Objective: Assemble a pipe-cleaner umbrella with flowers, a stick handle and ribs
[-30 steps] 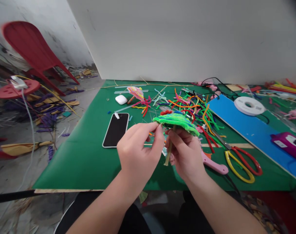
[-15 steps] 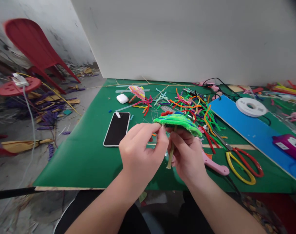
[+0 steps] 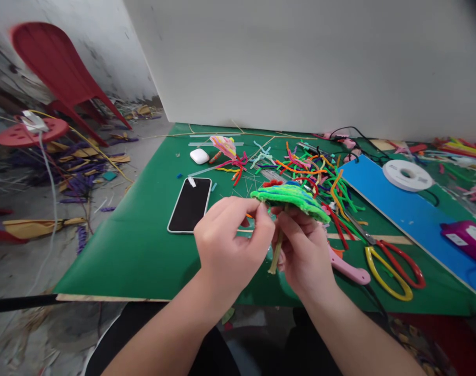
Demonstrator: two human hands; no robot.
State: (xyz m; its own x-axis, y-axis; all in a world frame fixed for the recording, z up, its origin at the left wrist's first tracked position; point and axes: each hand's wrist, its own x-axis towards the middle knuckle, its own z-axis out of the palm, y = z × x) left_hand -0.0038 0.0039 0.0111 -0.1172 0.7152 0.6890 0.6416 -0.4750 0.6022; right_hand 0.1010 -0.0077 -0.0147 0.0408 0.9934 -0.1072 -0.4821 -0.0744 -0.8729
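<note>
Between my hands is a small umbrella-shaped piece of fuzzy pipe cleaners (image 3: 290, 197), bright green with blue bands and a red tuft at its far left. A thin yellowish stem (image 3: 276, 253) slants down from beneath it. My left hand (image 3: 234, 230) pinches the left edge of the green rim between thumb and fingertips. From the right, my right hand (image 3: 304, 240) grips the piece below the cap, thumb against the upper stem. The right fingers behind the stem are partly hidden.
Scissors (image 3: 394, 266) and a pink-handled tool (image 3: 349, 269) lie to the right. Beyond are loose pipe cleaners (image 3: 300, 162), a blue board (image 3: 382, 203) and a white spool (image 3: 407, 174). A phone (image 3: 190, 204), white case (image 3: 199, 156) and pink-yellow pipe-cleaner piece (image 3: 224, 147) are leftward.
The view has shifted slightly. Both hands keep nearly the same grip on the pipe-cleaner umbrella, and its cap tilts a little more down to the right.
</note>
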